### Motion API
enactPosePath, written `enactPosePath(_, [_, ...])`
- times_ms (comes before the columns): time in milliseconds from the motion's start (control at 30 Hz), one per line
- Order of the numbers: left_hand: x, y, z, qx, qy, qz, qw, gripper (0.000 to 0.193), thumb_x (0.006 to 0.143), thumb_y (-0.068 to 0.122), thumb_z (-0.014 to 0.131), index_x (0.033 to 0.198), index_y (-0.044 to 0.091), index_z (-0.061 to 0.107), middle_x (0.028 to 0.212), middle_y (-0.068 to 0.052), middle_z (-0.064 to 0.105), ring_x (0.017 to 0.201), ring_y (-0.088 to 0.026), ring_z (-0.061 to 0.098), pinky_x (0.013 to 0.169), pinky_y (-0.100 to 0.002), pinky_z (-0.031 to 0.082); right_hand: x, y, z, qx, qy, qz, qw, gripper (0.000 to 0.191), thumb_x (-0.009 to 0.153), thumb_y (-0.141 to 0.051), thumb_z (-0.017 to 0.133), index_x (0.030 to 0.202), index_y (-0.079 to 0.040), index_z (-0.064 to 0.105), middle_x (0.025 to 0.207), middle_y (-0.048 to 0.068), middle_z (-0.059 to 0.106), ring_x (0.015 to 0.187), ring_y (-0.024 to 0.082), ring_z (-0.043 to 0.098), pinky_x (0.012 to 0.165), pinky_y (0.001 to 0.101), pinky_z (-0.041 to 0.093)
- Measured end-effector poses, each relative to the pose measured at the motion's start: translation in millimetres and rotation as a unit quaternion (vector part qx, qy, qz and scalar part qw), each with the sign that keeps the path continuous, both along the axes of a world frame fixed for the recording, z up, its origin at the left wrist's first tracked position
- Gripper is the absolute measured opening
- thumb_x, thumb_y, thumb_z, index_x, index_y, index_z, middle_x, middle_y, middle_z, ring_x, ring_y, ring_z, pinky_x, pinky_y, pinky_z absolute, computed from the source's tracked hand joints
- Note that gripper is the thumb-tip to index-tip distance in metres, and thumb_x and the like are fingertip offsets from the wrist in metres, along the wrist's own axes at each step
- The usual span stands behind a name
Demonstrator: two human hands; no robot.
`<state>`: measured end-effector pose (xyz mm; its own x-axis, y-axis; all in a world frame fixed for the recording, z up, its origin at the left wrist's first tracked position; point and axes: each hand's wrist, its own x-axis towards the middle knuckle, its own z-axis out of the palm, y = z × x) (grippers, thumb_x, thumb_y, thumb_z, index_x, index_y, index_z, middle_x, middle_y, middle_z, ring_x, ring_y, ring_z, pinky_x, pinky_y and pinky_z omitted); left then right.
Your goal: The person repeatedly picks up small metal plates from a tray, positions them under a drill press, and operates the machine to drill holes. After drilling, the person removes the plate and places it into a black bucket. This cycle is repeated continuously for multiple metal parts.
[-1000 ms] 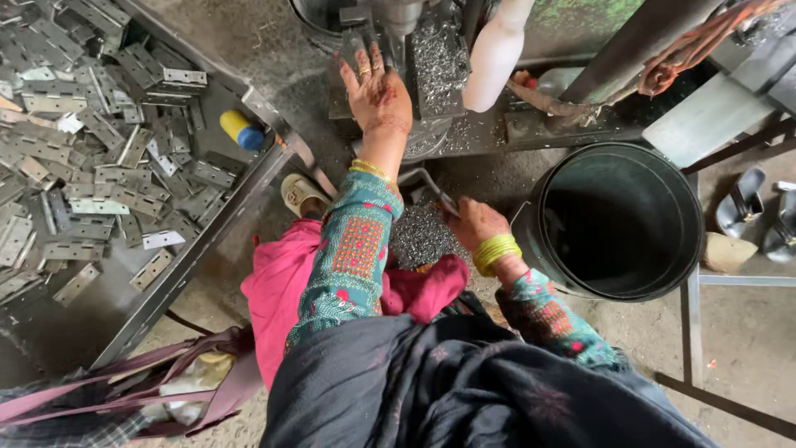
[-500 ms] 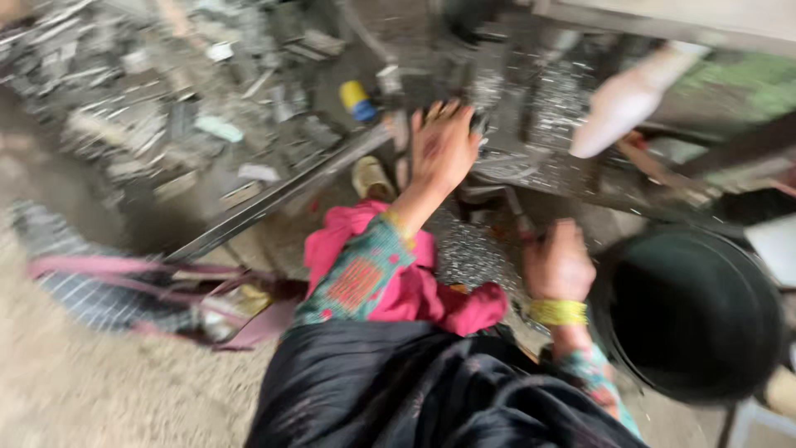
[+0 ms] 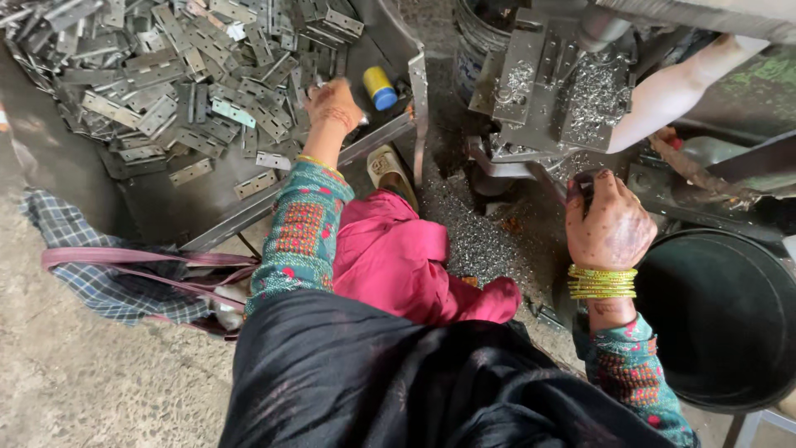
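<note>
My left hand (image 3: 333, 105) reaches into a metal tray (image 3: 249, 203) heaped with several flat grey hinge plates (image 3: 166, 91); its fingers curl down onto the plates at the tray's near right corner, and whether it grips one is hidden. My right hand (image 3: 609, 222), with green bangles at the wrist, rests on a dark handle or part at the base of the drilling machine (image 3: 551, 91), fingers closed around it. Metal shavings (image 3: 477, 236) cover the floor between the two hands.
A yellow-and-blue bottle (image 3: 380, 86) lies in the tray by my left hand. A large black bucket (image 3: 730, 315) stands at right. A sandal (image 3: 390, 170), pink cloth (image 3: 398, 257) and a checked bag (image 3: 108, 274) lie near my knees.
My left hand has moved from the machine's table leftward into the tray of hinge plates. My right hand has risen from my knee to the machine's base. The view swung left.
</note>
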<state>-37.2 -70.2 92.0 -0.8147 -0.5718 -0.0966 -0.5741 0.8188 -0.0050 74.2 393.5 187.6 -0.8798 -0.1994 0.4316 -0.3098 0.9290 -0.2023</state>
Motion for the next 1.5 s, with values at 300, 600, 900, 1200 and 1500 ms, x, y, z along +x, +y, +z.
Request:
enactPosePath(300, [32, -16, 16, 0.001, 0.064, -0.009, 0.998, 0.058, 0.074, 0.045, 0.087, 0.120, 0.012, 0.071, 0.130, -0.015, 0.067, 0.127, -0.035, 0.058, 0.106, -0.048, 0.043, 3, -2, -4, 0.015, -0.012, -0.007, 1.000, 0.020, 0.102, -0.031, 0.073, 0.103, -0.012, 0.067, 0.096, 0.007, 0.071, 0.086, 0.031, 0.070, 0.070, 0.0446, 0.053])
enactPosePath(600, [98, -3, 9, 0.062, 0.337, -0.128, 0.931, 0.030, 0.078, 0.011, 0.076, 0.107, 0.015, 0.081, 0.109, -0.017, 0.075, 0.105, -0.037, 0.070, 0.093, -0.042, 0.053, 25, 6, -17, 0.037, -0.013, -0.014, 0.999, 0.025, 0.094, -0.030, 0.075, 0.102, -0.008, 0.066, 0.103, 0.011, 0.066, 0.094, 0.034, 0.070, 0.074, 0.0473, 0.054])
enactPosePath(900, [81, 99, 81, 0.245, 0.426, -0.154, 0.857, 0.027, 0.079, 0.007, 0.074, 0.104, 0.013, 0.083, 0.097, -0.012, 0.079, 0.091, -0.026, 0.078, 0.083, -0.038, 0.058, 35, 8, -19, -0.012, -0.125, -0.042, 0.991, 0.031, 0.087, -0.034, 0.074, 0.106, -0.011, 0.068, 0.112, 0.014, 0.065, 0.090, 0.041, 0.070, 0.069, 0.0530, 0.054])
enactPosePath(1200, [44, 331, 50, -0.071, 0.403, -0.428, 0.806, 0.031, 0.096, 0.016, 0.056, 0.123, 0.017, 0.070, 0.125, -0.005, 0.073, 0.113, -0.026, 0.067, 0.098, -0.042, 0.054, 34, 26, -31, -0.064, -0.163, -0.037, 0.984, 0.044, 0.086, -0.037, 0.072, 0.121, -0.012, 0.063, 0.121, 0.020, 0.065, 0.091, 0.043, 0.070, 0.074, 0.0555, 0.055])
enactPosePath(1500, [-3, 320, 34, -0.034, 0.195, -0.314, 0.928, 0.035, 0.097, 0.013, 0.048, 0.126, 0.009, 0.067, 0.148, -0.007, 0.057, 0.142, -0.028, 0.046, 0.113, -0.046, 0.033, -4, 39, -66, -0.002, -0.341, 0.053, 0.938, 0.073, 0.090, -0.053, 0.063, 0.140, -0.003, 0.047, 0.110, 0.027, 0.071, 0.103, 0.043, 0.068, 0.087, 0.0526, 0.053])
